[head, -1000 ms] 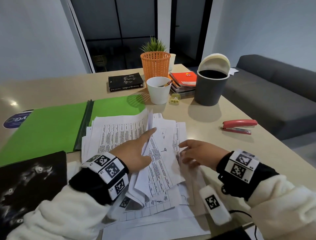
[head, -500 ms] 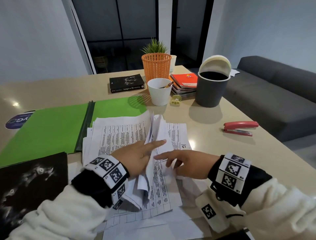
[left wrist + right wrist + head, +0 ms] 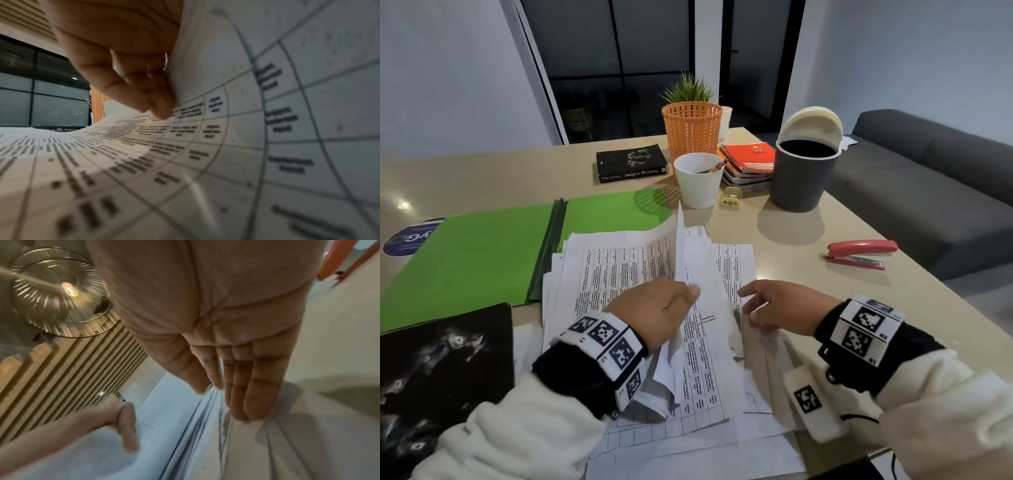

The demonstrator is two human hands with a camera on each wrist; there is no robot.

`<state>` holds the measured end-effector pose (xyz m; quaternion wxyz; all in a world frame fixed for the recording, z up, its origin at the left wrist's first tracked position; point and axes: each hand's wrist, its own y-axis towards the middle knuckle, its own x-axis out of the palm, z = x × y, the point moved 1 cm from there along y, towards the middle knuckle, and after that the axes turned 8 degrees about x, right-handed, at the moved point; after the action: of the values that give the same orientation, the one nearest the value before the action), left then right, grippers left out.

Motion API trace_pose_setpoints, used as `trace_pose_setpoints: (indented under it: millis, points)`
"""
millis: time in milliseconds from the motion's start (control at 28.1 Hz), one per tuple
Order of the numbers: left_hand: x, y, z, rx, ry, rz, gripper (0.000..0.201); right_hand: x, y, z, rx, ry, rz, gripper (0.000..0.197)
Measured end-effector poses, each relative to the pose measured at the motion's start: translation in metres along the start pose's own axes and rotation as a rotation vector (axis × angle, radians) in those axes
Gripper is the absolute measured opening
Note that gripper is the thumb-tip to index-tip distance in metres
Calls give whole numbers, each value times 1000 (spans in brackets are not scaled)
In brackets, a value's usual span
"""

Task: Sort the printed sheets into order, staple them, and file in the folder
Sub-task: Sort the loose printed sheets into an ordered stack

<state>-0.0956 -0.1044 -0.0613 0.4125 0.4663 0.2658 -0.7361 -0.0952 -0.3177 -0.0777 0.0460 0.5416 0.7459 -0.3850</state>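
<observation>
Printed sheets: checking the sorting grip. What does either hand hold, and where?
Left hand pinches lifted printed sheets at their raised edge; right hand holds nothing.

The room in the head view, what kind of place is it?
Probably an office or study room: a table with a red stapler, a green folder, spiral notebooks and a grey sofa beside it.

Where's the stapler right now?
In the head view the red stapler lies untouched on the table's right side, beyond the right hand and near the dark bin.

Grey bin (image 3: 804, 178), orange basket (image 3: 691, 128); white cup (image 3: 698, 181), black book (image 3: 631, 163)
</observation>
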Motion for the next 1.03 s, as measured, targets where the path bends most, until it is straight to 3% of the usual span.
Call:
trace_pose_setpoints:
  millis: [178, 285, 356, 428, 463, 606, 677, 748, 855, 962, 1033]
  points:
    - [4, 6, -3, -51, 73, -46, 33, 10, 9, 6, 102, 323, -108, 39]
    - [4, 4, -2, -58, 87, -37, 25, 14, 7, 1, 52, 295, -187, 29]
    - [1, 3, -1, -52, 79, -68, 8, 18, 4, -6, -30, 246, -245, 32]
    - [-1, 1, 2, 2, 49, -128, 45, 22, 0, -13, -93, 187, -269, 40]
    - [-1, 2, 2, 0, 40, -155, 54, 24, 0, -16, -118, 141, -275, 45]
    - [0, 6, 0, -21, 15, -97, 36, 30, -3, -25, -196, -14, -310, 56]
    - [-2, 5, 1, -38, -36, -16, 34, 27, -6, -26, -194, 14, -336, 49]
    - [-3, 4, 1, -26, -53, 34, 38, 17, -5, -21, -157, -14, -213, 40]
    - [-3, 3, -1, -11, -102, 46, 44, -8, 3, -5, -26, -21, 97, 36]
    - [-1, 3, -2, 17, -164, 39, 59, -19, 7, 9, 112, 184, 149, 34]
    - [1, 3, -2, 6, -126, 25, 53, -19, 4, 13, 145, 326, 133, 33]
